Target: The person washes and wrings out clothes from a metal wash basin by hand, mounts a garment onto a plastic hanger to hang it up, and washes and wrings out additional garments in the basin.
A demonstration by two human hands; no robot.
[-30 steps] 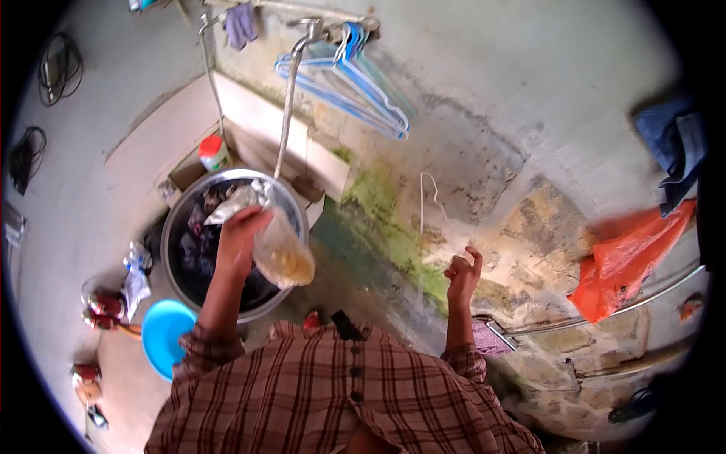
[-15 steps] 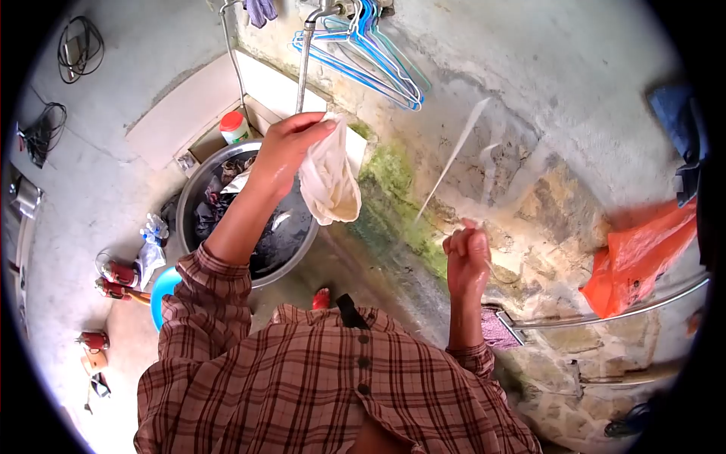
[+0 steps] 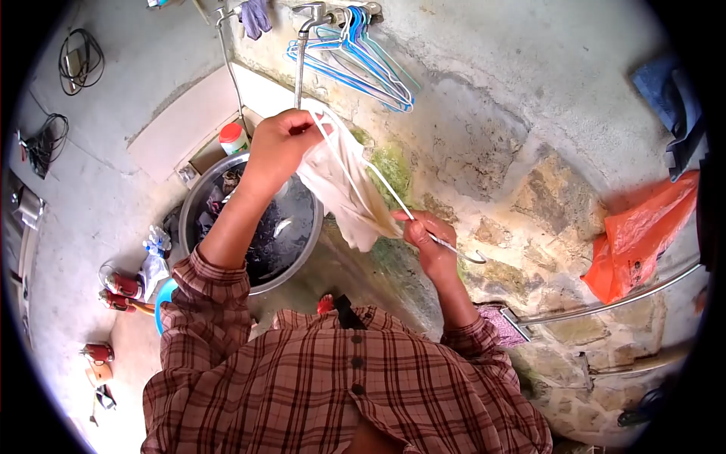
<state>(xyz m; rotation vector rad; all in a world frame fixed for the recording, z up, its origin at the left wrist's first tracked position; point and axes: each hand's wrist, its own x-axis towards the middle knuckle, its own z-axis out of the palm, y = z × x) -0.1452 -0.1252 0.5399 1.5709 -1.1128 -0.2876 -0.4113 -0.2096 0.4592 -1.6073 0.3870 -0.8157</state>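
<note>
My left hand (image 3: 278, 150), its fingers closed, grips the top edge of a damp-looking white cloth garment (image 3: 342, 197). The fabric hangs loosely in front of the tiled ledge and mossy wall. My right hand (image 3: 431, 238) is closed around a white clothes hanger (image 3: 388, 185), with the hook pointing toward the lower right. The hanger's long frame slants up across the cloth to the left fingers. Below my left forearm stands a large metal basin (image 3: 316, 227) of dark wet laundry and water.
Several blue and white hangers (image 3: 363, 64) hang by the tap (image 3: 311, 11). At right, an orange plastic bag (image 3: 639, 246) hangs above a metal rail (image 3: 605, 309). A red-lidded tub (image 3: 233, 136) stands behind the basin; red thermoses (image 3: 122, 284) are on the floor at left.
My right hand has brought the hanger, blurred before, leftward onto the cloth. The cloth is now stretched toward the lower right, while my left hand keeps its hold in nearly the same place.
</note>
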